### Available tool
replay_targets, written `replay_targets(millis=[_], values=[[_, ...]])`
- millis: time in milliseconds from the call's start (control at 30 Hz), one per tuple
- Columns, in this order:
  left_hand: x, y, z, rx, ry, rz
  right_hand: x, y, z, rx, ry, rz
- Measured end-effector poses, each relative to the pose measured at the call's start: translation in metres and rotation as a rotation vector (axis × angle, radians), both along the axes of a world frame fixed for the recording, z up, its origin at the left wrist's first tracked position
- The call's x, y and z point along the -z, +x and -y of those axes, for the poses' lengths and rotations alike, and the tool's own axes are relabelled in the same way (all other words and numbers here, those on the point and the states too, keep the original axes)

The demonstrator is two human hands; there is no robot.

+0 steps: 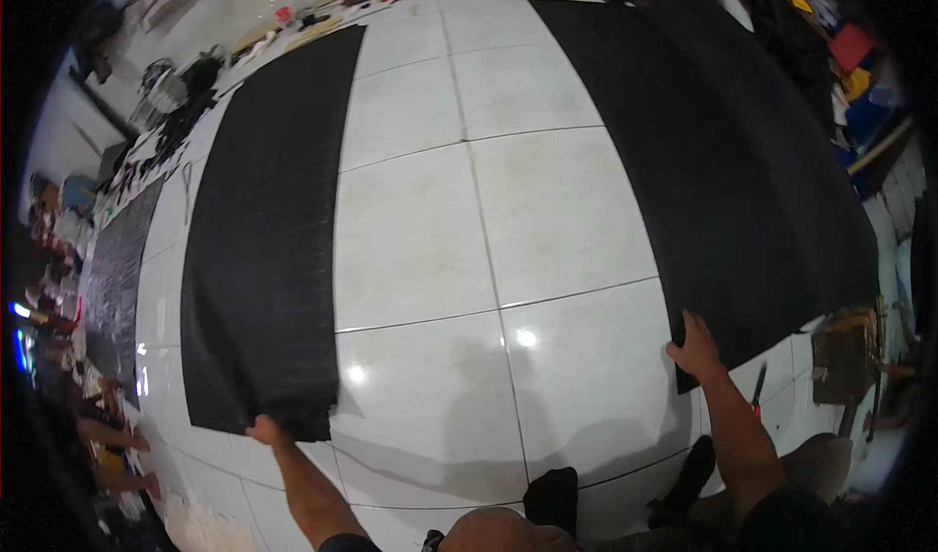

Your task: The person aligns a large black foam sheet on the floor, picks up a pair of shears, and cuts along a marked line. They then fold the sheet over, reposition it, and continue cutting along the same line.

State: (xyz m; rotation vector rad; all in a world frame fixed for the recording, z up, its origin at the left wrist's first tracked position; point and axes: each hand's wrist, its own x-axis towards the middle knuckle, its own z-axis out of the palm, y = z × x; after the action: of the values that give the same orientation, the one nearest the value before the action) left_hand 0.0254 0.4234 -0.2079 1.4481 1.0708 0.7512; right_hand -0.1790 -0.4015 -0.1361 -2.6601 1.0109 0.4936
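Note:
A long black sheet lies on the tiled floor to the left. My left hand is closed on its near edge, and a crease runs up the sheet from there. To the right lies a wider black sheet. At the left edge of this wider sheet, close to its near corner, rests my right hand; its fingers are stretched over the material with the thumb apart. What lies under the right fingers is hidden.
White floor tiles separate the two sheets. A red-handled tool and a brown box are at right. Farther left lies a shiny dark sheet, with another person's hand near it. Clutter and a bottle line the wall.

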Motion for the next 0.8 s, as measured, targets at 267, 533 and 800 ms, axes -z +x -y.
replay_targets(millis=[267,533,800], values=[[-0.067,0.002,0.078,-0.129,0.958,-0.822,0.002,0.013,-0.006,-0.047,-0.241,-0.048],[-0.041,0.039,0.361,1.407,0.151,-0.139,-0.024,0.058,-0.022,-0.249,-0.007,0.28],[-0.167,0.023,0.656,1.959,-0.431,-0.589,-0.163,0.092,-0.045,-0.504,0.153,0.136]])
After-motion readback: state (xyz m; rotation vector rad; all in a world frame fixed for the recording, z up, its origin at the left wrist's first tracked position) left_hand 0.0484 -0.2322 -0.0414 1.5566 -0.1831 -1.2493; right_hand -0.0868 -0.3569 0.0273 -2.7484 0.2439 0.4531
